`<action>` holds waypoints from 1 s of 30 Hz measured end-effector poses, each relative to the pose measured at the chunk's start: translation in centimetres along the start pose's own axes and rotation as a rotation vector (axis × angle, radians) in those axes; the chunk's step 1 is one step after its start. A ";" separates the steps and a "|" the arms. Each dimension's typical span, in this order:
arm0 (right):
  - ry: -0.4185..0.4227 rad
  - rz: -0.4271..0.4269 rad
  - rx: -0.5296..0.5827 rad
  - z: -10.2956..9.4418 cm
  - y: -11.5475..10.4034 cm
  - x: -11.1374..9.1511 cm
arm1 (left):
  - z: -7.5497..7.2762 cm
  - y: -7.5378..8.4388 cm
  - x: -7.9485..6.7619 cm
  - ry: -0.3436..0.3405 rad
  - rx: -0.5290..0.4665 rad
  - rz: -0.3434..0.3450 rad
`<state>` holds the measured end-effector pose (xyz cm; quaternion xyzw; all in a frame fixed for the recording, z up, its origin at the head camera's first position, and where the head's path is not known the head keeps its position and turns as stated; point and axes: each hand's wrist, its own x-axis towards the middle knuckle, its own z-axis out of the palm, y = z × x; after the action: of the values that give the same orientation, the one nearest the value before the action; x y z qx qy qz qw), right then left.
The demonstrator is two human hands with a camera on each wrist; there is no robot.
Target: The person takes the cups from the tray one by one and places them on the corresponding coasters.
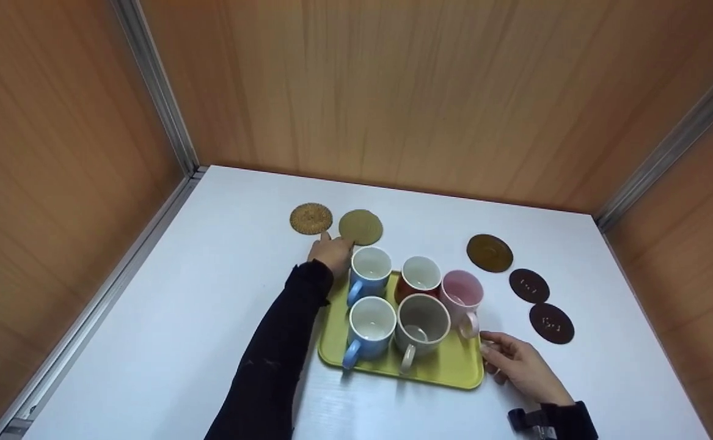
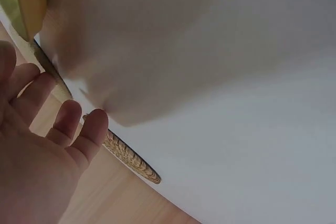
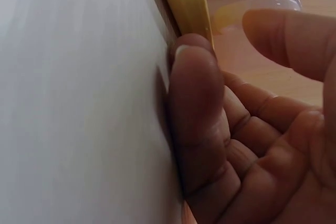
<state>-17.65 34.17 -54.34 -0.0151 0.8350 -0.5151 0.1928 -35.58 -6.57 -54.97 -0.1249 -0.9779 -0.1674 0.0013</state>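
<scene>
Has, on a white tabletop [image 1: 148, 305], a yellow rectangular tray [image 1: 448, 370]. Rests the right hand [image 1: 518, 363] at its right edge, with bent fingers and thumb apart; rests the left hand [image 1: 332, 253] near its far left corner, with fingers loosely spread. Cannot tell whether touching. Includes five mugs [image 1: 371, 347] aboard, five coasters [image 1: 311, 219] around.

On the table [image 1: 167, 305] lies the tray [image 1: 454, 370], and five mugs [image 1: 373, 347] stand on it. Behind the tray, toward its left, lie two coasters [image 1: 361, 227]. Three other coasters [image 1: 529, 285] lie to its right, one of them farther back.
</scene>
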 end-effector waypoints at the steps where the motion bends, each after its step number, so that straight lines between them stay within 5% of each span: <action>1: 0.002 0.006 -0.001 0.0 0.0 0.1 | 0.0 0.0 -0.2 0.007 -0.015 0.012; 9: -0.001 0.009 0.006 0.4 -0.2 1.0 | -0.7 -1.4 -2.7 0.051 -0.082 0.023; 17: 0.020 0.039 -0.008 -0.1 -0.3 0.7 | -2.5 -2.2 -7.4 -0.095 -0.225 -0.002; 25: 0.056 0.049 -0.022 -0.4 -0.3 0.3 | -4.2 -0.6 -11.9 -0.259 -0.268 0.037; 30: 0.061 0.047 -0.043 -0.7 -0.5 0.5 | -3.6 0.5 -13.8 -0.202 -0.241 0.068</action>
<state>-18.43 34.42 -53.81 0.0161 0.8515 -0.4926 0.1787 -22.26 -10.70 -52.01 -0.1734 -0.9412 -0.2698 -0.1063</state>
